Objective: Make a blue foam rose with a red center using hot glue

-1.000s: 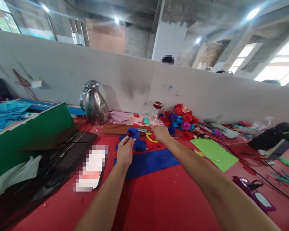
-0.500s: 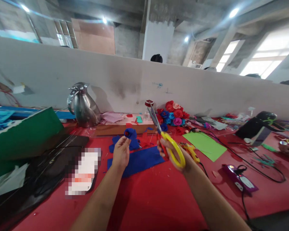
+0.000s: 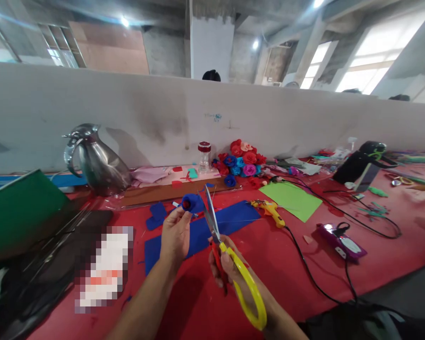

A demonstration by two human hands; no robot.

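Watching from a distance, I start at the left, where the left hand [image 3: 175,231] pinches a rolled blue flower [image 3: 194,203] with a dark red centre between thumb and fingers, above the red table [image 3: 184,302]. Just right of it are the scissors [image 3: 212,219], blades slightly parted and pointing up; I cannot tell whether they touch the flower. The right hand [image 3: 226,264] is wrapped around their yellow and red handles. Behind both hands lies a flat blue strip [image 3: 198,239], with a yellow glue gun [image 3: 269,210] near its right end.

For a clean snip, I judge the flower needs a steady pinch low on the roll, fingertips clear of the blades, and a short, slow close of the handles.

As for writing, the phone [image 3: 106,269] at left is masked by pixels, and the blue handwriting [image 3: 214,117] on the pale partition [image 3: 145,113] is too small to read; I make out no brands
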